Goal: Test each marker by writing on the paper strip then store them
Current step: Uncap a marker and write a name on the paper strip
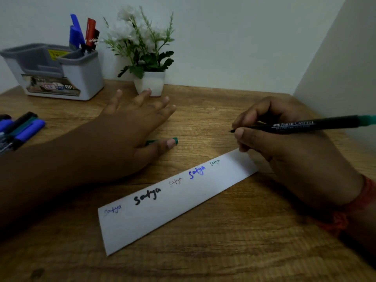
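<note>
A white paper strip [179, 202] lies slanted on the wooden table [223, 251], with the same word written on it several times in blue, black and faint inks. My right hand [284, 151] grips a black marker with a green end [305, 125]; its uncapped tip hovers just beyond the strip's far right end. My left hand [122, 135] is spread flat above the table with straight fingers. Its thumb lies over a green cap [175, 141], mostly hiding it.
A grey-and-white organiser [61, 74] stands at the back left, holding blue and red markers [81, 35]. A loose pile of markers [20, 129] lies at the left edge. A white pot with a plant [149, 82] stands beyond my left hand. A wall closes off the right side.
</note>
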A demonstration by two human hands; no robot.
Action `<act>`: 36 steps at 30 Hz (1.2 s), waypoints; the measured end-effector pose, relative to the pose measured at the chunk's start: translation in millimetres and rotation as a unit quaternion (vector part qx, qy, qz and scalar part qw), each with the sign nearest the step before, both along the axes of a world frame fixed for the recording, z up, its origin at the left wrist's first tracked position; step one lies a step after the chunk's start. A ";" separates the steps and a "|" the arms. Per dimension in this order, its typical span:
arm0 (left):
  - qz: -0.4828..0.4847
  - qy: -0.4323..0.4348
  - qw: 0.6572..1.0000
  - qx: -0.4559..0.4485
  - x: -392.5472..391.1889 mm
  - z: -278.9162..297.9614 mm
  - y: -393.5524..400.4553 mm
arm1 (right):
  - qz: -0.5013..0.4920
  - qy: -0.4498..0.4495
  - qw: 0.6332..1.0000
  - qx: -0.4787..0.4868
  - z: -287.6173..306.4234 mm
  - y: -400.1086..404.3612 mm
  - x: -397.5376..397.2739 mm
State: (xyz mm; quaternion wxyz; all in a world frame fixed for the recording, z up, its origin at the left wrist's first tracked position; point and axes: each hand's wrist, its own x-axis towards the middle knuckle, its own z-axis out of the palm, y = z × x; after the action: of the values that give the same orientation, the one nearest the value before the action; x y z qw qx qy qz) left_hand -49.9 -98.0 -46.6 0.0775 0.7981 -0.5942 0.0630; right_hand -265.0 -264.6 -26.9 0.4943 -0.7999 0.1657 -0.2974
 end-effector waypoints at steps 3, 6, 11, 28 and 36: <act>-0.006 0.017 1.000 -0.005 -0.1 5.9 1.1 | -0.011 0.014 1.000 -0.017 -1.3 -2.5 -1.8; -0.017 0.038 0.999 -0.014 -4.0 5.3 -1.4 | 0.011 0.015 1.000 0.010 -2.4 -2.7 -2.6; -0.034 0.065 0.996 -0.048 -7.4 4.1 -5.7 | 0.064 0.004 0.996 0.069 -4.2 -2.9 -1.1; -0.104 0.110 0.974 -0.167 -22.8 8.2 -1.3 | 0.121 -0.017 0.989 0.084 -0.1 8.9 -0.6; -0.121 0.080 0.973 -0.181 -33.1 8.7 -3.3 | 0.117 0.008 0.989 0.085 1.9 14.7 0.8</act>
State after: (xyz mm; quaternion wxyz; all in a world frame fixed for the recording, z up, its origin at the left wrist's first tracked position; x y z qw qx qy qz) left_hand -83.0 -101.3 -37.9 0.2751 0.6956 -0.6567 0.0960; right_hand -264.2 -249.9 -25.0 0.5908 -0.7711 0.0995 -0.2156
